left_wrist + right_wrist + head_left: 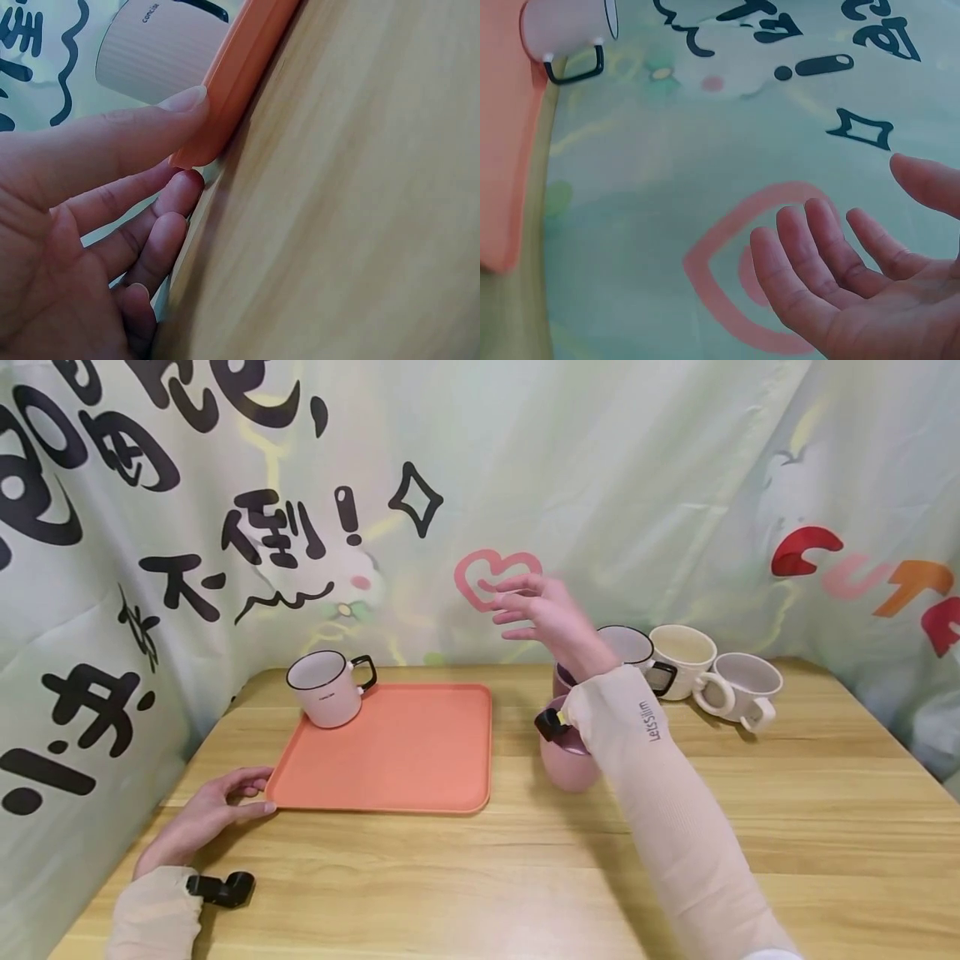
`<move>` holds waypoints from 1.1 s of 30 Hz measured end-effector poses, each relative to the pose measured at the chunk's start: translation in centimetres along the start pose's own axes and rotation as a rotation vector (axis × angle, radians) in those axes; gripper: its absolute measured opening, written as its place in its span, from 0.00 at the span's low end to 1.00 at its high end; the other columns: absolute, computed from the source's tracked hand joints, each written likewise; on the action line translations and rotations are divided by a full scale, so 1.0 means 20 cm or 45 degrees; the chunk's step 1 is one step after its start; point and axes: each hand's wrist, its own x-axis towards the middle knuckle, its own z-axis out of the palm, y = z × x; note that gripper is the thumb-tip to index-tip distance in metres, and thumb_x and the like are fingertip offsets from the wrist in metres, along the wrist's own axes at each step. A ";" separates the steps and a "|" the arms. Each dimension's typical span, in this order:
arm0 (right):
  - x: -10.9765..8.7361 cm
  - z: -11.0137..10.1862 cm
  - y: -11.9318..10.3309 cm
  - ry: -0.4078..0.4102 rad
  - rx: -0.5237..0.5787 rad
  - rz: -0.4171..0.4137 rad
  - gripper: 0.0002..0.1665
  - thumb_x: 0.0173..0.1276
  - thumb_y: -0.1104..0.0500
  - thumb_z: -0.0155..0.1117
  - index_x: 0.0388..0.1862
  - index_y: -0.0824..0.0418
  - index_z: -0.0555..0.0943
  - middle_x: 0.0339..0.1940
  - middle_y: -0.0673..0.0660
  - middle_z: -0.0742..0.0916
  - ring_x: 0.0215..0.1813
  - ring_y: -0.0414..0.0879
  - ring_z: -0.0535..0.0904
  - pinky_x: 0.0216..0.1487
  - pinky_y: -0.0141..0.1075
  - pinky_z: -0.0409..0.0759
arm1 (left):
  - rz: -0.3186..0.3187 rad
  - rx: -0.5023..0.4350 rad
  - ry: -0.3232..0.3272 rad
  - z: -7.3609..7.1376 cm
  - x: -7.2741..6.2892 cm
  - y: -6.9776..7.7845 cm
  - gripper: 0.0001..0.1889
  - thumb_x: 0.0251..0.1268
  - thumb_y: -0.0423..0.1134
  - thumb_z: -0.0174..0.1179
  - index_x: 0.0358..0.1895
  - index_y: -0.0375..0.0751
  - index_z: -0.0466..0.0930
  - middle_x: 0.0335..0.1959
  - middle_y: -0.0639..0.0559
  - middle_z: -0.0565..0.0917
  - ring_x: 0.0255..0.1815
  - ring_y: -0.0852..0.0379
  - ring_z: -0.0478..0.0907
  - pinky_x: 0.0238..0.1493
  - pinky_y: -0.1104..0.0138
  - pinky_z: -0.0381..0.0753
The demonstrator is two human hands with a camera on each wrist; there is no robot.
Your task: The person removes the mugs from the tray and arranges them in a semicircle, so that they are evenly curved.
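An orange-pink tray (405,752) lies on the wooden table, with a white mug (324,700) with a dark rim and black handle upright at its far left corner. My left hand (206,814) holds the tray's near left corner; in the left wrist view the thumb (180,101) lies against the tray's edge and the other fingers are bent around the corner. Raised above the mugs at right, my right hand (547,617) has its fingers loosely spread and holds nothing. Below its wrist stands a pink mug (567,768), partly hidden by the sleeve.
Behind the right forearm stand a dark mug (560,681), mostly hidden, and another white mug (626,645) with a black handle. A cream mug (678,658) and a white mug (738,693) are beside them. A printed curtain (600,485) hangs behind the table (420,885).
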 end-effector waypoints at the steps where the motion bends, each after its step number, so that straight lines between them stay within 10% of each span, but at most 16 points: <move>1: 0.01 0.01 0.01 -0.004 0.003 0.005 0.24 0.77 0.62 0.59 0.68 0.70 0.70 0.61 0.66 0.80 0.54 0.55 0.80 0.59 0.47 0.77 | -0.004 -0.003 -0.002 0.00 0.00 0.00 0.36 0.64 0.44 0.71 0.69 0.26 0.69 0.53 0.41 0.78 0.47 0.60 0.72 0.46 0.71 0.69; 33: 0.09 0.32 0.18 -0.099 0.084 0.097 0.21 0.74 0.64 0.62 0.63 0.69 0.74 0.61 0.66 0.80 0.55 0.57 0.80 0.61 0.51 0.76 | -0.002 -0.027 0.003 0.00 0.00 0.00 0.35 0.65 0.43 0.71 0.69 0.27 0.70 0.54 0.41 0.79 0.48 0.63 0.72 0.46 0.72 0.69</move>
